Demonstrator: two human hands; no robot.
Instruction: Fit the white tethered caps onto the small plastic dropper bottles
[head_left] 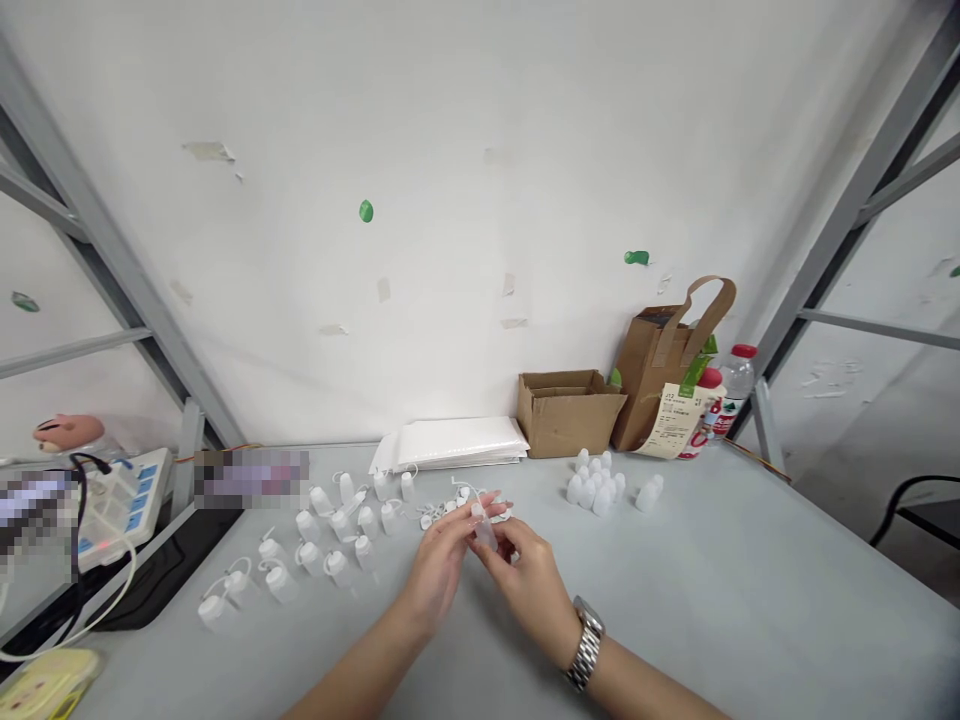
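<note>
Over the middle of the table, both hands are closed around one small translucent plastic bottle (pixel 486 532). My right hand (pixel 529 578) grips its body, and a metal-band watch is on that wrist. The fingers of my left hand (pixel 442 556) are at its white top, from which a thin bent tube sticks out. Just behind the hands lies a pile of small white caps with tubes (pixel 436 514), partly hidden by the fingers. Several bottles fitted with tubed caps (pixel 339 524) stand to the left. Towards the right is a cluster of bottles without tubes (pixel 595 486), with a small pair beside it.
Along the wall are a stack of white sheets or envelopes (pixel 459 442), an open cardboard box (pixel 568 420), a brown paper bag (pixel 646 370) and a red-capped bottle (pixel 738 378). At left lie a black tray-like item (pixel 166 562), cables and a yellow case (pixel 54 680).
</note>
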